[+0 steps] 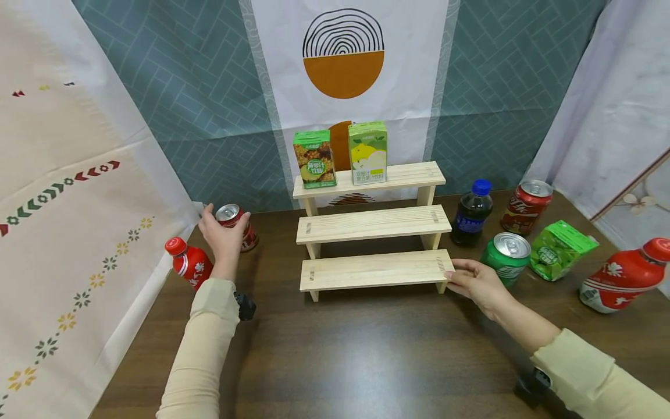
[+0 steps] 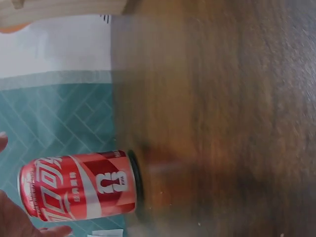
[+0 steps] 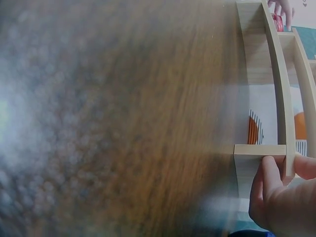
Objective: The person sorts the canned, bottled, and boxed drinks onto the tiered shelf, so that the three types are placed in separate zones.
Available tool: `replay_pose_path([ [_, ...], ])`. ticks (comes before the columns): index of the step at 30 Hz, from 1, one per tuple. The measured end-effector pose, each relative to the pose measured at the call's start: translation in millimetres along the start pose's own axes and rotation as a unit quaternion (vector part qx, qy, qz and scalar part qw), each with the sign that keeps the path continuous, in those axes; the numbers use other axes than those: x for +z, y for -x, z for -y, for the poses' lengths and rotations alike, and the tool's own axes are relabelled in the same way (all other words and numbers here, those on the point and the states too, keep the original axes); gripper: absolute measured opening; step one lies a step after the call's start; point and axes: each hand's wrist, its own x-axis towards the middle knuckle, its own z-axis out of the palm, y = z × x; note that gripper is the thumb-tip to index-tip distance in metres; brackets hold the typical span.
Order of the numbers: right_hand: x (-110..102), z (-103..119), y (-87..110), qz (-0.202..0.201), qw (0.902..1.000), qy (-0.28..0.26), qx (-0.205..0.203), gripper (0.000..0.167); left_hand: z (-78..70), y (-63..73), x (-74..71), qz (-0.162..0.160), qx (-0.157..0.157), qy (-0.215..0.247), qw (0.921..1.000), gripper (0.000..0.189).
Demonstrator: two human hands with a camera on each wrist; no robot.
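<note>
At the left of the head view, a red Coca-Cola can (image 1: 253, 237) stands on the table. Behind it from the wearer's side, my left hand (image 1: 222, 235) reaches over with fingers and thumb spread about the can's top. The left wrist view has the upright can (image 2: 81, 186) beside a few fingertips, not visibly squeezed. My right hand (image 1: 484, 285) pinches the right end of the lowest step of a three-tier wooden stand (image 1: 374, 270). In the right wrist view, the thumb lies on the board and the fingers (image 3: 270, 177) touch the leg under it.
A pineapple juice box (image 1: 316, 160) and a pomelo juice box (image 1: 369, 154) stand on the top step. A red bottle (image 1: 192, 265) is at left. To the right are a dark cola bottle (image 1: 471, 215), red can (image 1: 526, 206), green can (image 1: 506, 259), green box (image 1: 560, 250) and red bottle (image 1: 623, 279).
</note>
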Motion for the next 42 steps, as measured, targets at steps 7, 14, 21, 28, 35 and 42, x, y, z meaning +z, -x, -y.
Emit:
replay_pose_path([
  [7, -1, 1, 0.2, 0.002, 1.0000, 0.010, 0.000, 0.063, 10.3, -2.9, 3.0, 0.012, -0.018, 0.004, 0.9998, 0.088],
  [14, 0, 2, -0.1, 0.001, 1.0000, 0.005, -0.001, 0.063, 17.8, -6.6, 3.1, 0.017, -0.037, 0.009, 0.9991, 0.088],
  [21, -1, 1, -0.2, -0.001, 1.0000, -0.001, -0.003, 0.063, 17.8, -7.0, 2.9, 0.025, -0.048, 0.029, 0.9981, 0.082],
  [28, 0, 0, -0.2, 0.000, 1.0000, -0.006, 0.003, 0.063, 22.7, -11.1, 2.9, 0.025, -0.079, 0.059, 0.9948, 0.080],
  [35, -1, 0, 0.0, -0.001, 1.0000, -0.006, 0.007, 0.063, 28.5, -14.1, 2.4, 0.051, -0.104, 0.087, 0.9894, 0.076],
  [42, -2, 1, -0.3, -0.004, 0.9999, -0.005, 0.013, 0.064, 30.2, -16.6, 1.9, 0.060, -0.113, 0.098, 0.9869, 0.074],
])
